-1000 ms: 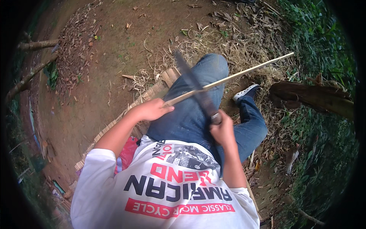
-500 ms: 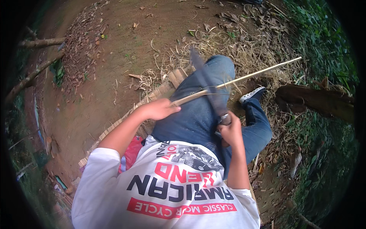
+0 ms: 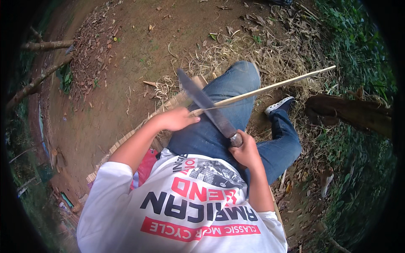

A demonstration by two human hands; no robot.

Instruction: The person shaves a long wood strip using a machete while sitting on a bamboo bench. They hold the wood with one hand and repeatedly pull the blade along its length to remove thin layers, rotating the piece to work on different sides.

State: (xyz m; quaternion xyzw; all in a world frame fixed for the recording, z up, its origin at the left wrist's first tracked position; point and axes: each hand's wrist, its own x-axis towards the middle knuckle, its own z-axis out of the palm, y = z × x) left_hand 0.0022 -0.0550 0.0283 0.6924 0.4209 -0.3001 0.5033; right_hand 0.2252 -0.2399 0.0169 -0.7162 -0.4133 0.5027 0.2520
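Observation:
My left hand (image 3: 179, 119) grips the near end of a long, pale strip of split bamboo or wood (image 3: 274, 86), which slants up to the right across my jeans. In my right hand (image 3: 246, 151) is the handle of a machete (image 3: 209, 110). Its dark, broad blade points up and to the left, crossing the strip a short way from my left fingers. Blade and strip appear to touch there. Both hands are closed.
Curly pale shavings (image 3: 236, 45) and dry leaves cover the ground ahead of my knee. I sit on a slatted bamboo seat (image 3: 126, 141), a red bag (image 3: 146, 168) beside my left hip. A thick brown log (image 3: 348, 110) lies at the right; branches (image 3: 46, 45) stand at the far left.
The machete has moved left and toward me along the strip, from its middle to near my left hand. My right hand shifted left with it; my left hand stays in place.

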